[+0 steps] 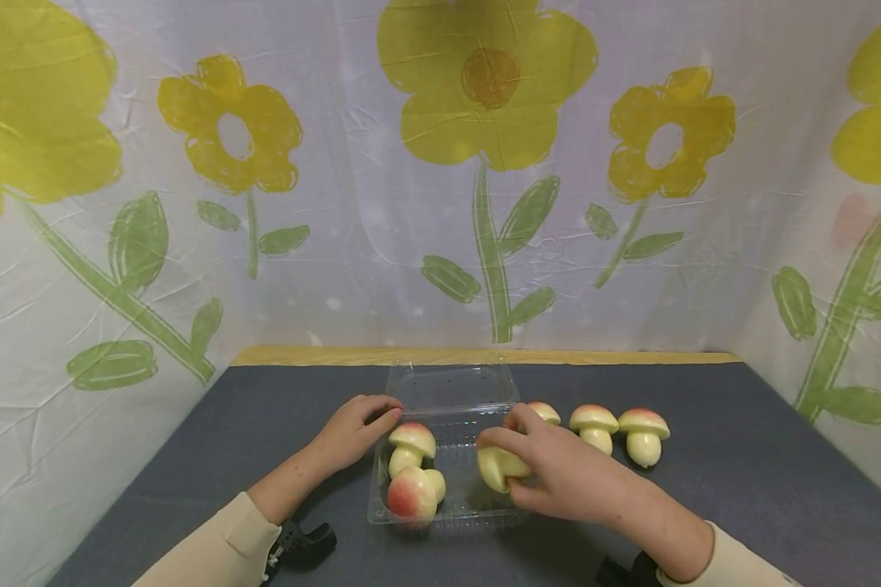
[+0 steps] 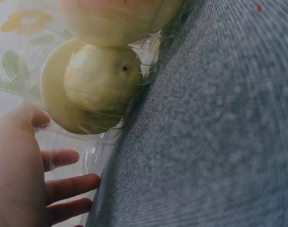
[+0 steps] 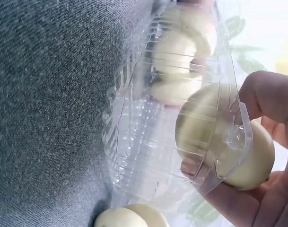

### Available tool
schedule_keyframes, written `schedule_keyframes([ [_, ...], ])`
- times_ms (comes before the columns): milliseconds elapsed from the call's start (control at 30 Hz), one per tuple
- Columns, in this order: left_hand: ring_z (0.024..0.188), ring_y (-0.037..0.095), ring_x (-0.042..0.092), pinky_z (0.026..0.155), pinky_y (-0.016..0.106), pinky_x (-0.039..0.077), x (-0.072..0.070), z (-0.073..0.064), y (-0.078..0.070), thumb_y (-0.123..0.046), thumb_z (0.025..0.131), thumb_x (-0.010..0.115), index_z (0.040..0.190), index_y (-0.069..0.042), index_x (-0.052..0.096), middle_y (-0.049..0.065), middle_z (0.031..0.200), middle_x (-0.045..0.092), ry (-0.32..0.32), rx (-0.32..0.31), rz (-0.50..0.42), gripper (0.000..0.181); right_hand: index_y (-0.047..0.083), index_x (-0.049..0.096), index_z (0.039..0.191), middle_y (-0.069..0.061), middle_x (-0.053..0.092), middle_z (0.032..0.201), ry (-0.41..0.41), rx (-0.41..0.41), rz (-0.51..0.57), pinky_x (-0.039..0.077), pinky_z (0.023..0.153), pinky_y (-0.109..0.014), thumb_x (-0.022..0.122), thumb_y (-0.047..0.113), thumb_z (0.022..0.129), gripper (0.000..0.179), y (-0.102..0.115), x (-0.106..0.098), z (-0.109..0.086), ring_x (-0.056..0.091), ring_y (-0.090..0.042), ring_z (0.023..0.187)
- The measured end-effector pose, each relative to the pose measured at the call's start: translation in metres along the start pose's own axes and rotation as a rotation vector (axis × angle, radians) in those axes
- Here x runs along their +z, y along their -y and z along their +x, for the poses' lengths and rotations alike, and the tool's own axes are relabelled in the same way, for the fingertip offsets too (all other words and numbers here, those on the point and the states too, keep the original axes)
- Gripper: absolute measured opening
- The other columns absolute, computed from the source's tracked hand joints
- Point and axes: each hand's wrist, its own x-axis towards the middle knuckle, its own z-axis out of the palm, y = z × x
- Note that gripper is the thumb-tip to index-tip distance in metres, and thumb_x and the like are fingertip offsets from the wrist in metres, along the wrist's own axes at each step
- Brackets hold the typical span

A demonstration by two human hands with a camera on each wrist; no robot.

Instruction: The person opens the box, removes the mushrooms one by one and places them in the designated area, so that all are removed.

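One hand, the right (image 1: 558,477), is curled round a pale mushroom-shaped piece (image 1: 501,469), which is pinched between thumb and fingers. By that hand the piece is held at the right end of a clear plastic container (image 1: 470,515); in the right wrist view it is seen partly through the clear wall and partly above the rim. Whether the base is touched by it cannot be told.

At the container's opposite end, the rim is touched by the left hand (image 1: 360,432) — its thumb is laid at the edge, its other fingers are stretched out and spread along the outside, and nothing is clasped by them. Just to the right of the left hand, a red-capped piece (image 1: 413,444) is set inside the container; nearer the person, a second piece (image 1: 413,493) is laid against it, its stem turned toward the right hand. Beyond both hands, the clear lid (image 1: 451,385) is folded back.

Past the right hand, three more pieces are lined up on the dark cloth (image 1: 749,505) — the nearest (image 1: 543,412) is partly hidden by the hand, while the middle one (image 1: 594,428) and the farthest (image 1: 644,436) are seen to its right, caps turned away from the person.
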Motion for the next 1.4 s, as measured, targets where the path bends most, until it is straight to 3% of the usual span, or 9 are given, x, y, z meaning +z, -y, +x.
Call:
schedule_keyframes([
  [100, 0.109, 0.022, 0.062, 0.091, 0.049, 0.05, 0.0, 0.0, 0.001, -0.039, 0.107, 0.056, 0.124, -0.012, 0.073, -0.003, 0.116, 0.07, 0.001, 0.005, -0.006, 0.036, 0.023, 0.059, 0.133, -0.006, 0.047, 0.125, -0.008, 0.006, 0.01, 0.038, 0.053, -0.021, 0.07, 0.004, 0.086, 0.051, -0.001, 0.0, 0.0, 0.035, 0.0, 0.059],
  [200, 0.108, 0.022, 0.063, 0.091, 0.048, 0.05, 0.0, 0.001, 0.001, -0.039, 0.108, 0.056, 0.123, -0.012, 0.073, -0.002, 0.116, 0.07, 0.005, 0.011, -0.014, 0.036, 0.02, 0.059, 0.129, -0.002, 0.051, 0.131, -0.028, -0.009, -0.027, 0.042, 0.058, -0.021, 0.073, 0.004, 0.083, 0.05, -0.002, 0.001, 0.001, 0.042, 0.0, 0.063],
  [333, 0.107, 0.021, 0.064, 0.09, 0.048, 0.051, -0.001, 0.0, 0.001, -0.038, 0.108, 0.055, 0.123, -0.011, 0.073, -0.001, 0.116, 0.07, 0.011, 0.025, -0.018, 0.036, 0.019, 0.059, 0.125, 0.007, 0.054, 0.12, -0.049, -0.016, -0.058, 0.044, 0.061, -0.021, 0.074, 0.006, 0.079, 0.05, -0.001, 0.001, 0.0, 0.047, -0.002, 0.069],
  [533, 0.106, 0.021, 0.063, 0.089, 0.047, 0.051, 0.0, 0.0, 0.001, -0.039, 0.108, 0.055, 0.123, -0.012, 0.073, -0.002, 0.116, 0.07, 0.011, 0.025, -0.015, 0.036, 0.027, 0.061, 0.127, 0.005, 0.05, 0.12, -0.057, 0.042, -0.02, 0.045, 0.058, -0.023, 0.074, 0.012, 0.082, 0.049, 0.003, -0.004, -0.002, 0.047, -0.004, 0.069],
  [667, 0.106, 0.02, 0.062, 0.089, 0.047, 0.05, 0.0, 0.0, 0.001, -0.039, 0.108, 0.055, 0.123, -0.013, 0.073, -0.003, 0.115, 0.07, 0.009, 0.011, -0.011, 0.035, 0.028, 0.064, 0.121, 0.012, 0.053, 0.115, -0.087, 0.073, -0.049, 0.046, 0.06, -0.023, 0.076, 0.014, 0.08, 0.045, 0.006, -0.009, -0.003, 0.051, -0.004, 0.076],
  [967, 0.106, 0.02, 0.061, 0.088, 0.047, 0.05, 0.0, 0.0, 0.001, -0.041, 0.107, 0.056, 0.123, -0.014, 0.074, -0.004, 0.115, 0.07, 0.005, -0.003, -0.002, 0.036, 0.028, 0.068, 0.11, 0.021, 0.06, 0.095, -0.124, 0.162, -0.149, 0.045, 0.061, -0.025, 0.086, 0.031, 0.081, 0.035, 0.014, -0.027, -0.005, 0.052, 0.001, 0.072],
  [1200, 0.107, 0.02, 0.061, 0.089, 0.047, 0.05, 0.001, 0.001, 0.004, -0.041, 0.108, 0.055, 0.123, -0.014, 0.073, -0.004, 0.115, 0.07, 0.004, 0.009, -0.002, 0.036, 0.024, 0.066, 0.104, 0.019, 0.058, 0.083, -0.054, 0.256, -0.058, 0.043, 0.061, -0.026, 0.078, 0.017, 0.079, 0.028, 0.014, -0.044, -0.012, 0.049, -0.003, 0.067],
  [1400, 0.108, 0.021, 0.061, 0.089, 0.048, 0.05, 0.001, 0.001, 0.004, -0.041, 0.108, 0.054, 0.124, -0.014, 0.073, -0.003, 0.117, 0.07, 0.006, 0.009, 0.008, 0.037, 0.017, 0.068, 0.111, 0.016, 0.061, 0.09, 0.048, 0.291, -0.027, 0.045, 0.068, -0.029, 0.074, 0.015, 0.077, 0.034, 0.01, -0.056, -0.017, 0.053, -0.006, 0.075],
])
